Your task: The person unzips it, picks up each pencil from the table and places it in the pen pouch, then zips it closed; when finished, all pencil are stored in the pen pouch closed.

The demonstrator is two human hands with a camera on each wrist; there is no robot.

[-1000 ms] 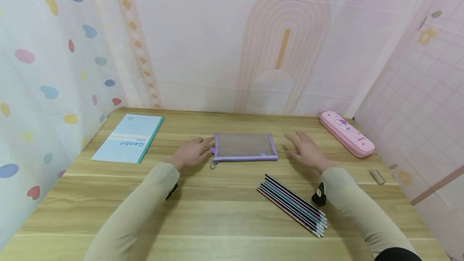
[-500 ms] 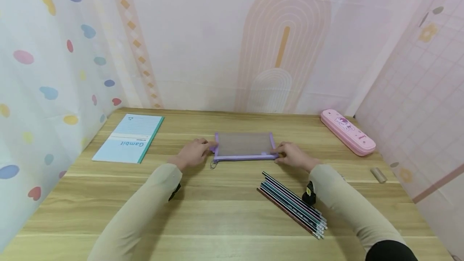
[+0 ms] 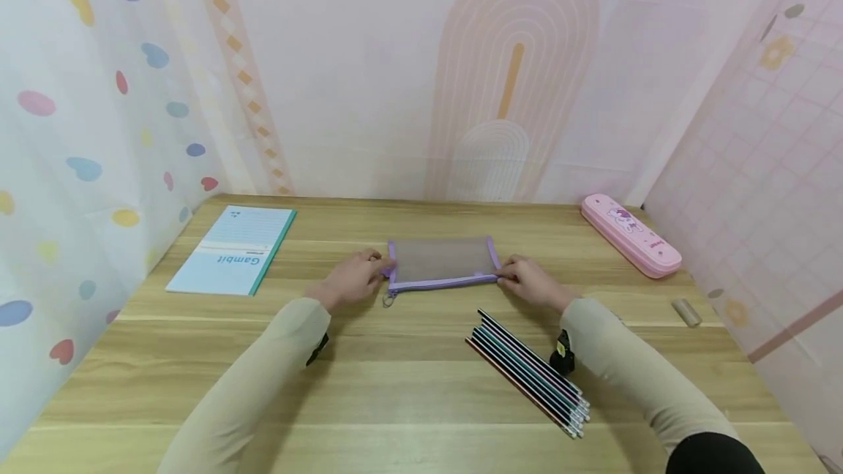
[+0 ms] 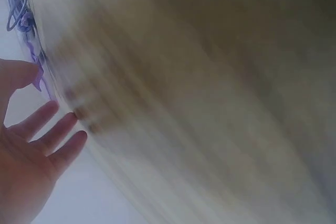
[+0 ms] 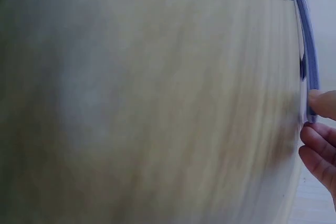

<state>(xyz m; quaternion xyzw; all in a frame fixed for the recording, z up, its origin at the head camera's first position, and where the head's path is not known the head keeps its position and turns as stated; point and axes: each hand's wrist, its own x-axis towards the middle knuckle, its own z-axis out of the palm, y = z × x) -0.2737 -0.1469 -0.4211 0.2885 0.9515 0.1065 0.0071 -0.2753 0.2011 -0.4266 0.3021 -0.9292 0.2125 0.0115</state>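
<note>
Right hand (image 3: 530, 282) pinches a zipped corner of the mesh pouch (image 3: 440, 258), mid-table; left hand (image 3: 351, 278) seems to pinch its opposite end, other fingers loosely spread. Taking hold looks like the step; moving it would call for an even grip. Pencils (image 3: 529, 375) lie nearer, notebook (image 3: 232, 249) and pink case (image 3: 630, 236) well apart.

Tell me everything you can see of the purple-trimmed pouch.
The pouch is a rectangle of greyish, mesh-looking material with purple trim, a zip along its near edge and a ring at the near left corner. It lies on the table; the right hand pinches its near right corner, which looks slightly raised, and the left hand grips its left edge.
</note>
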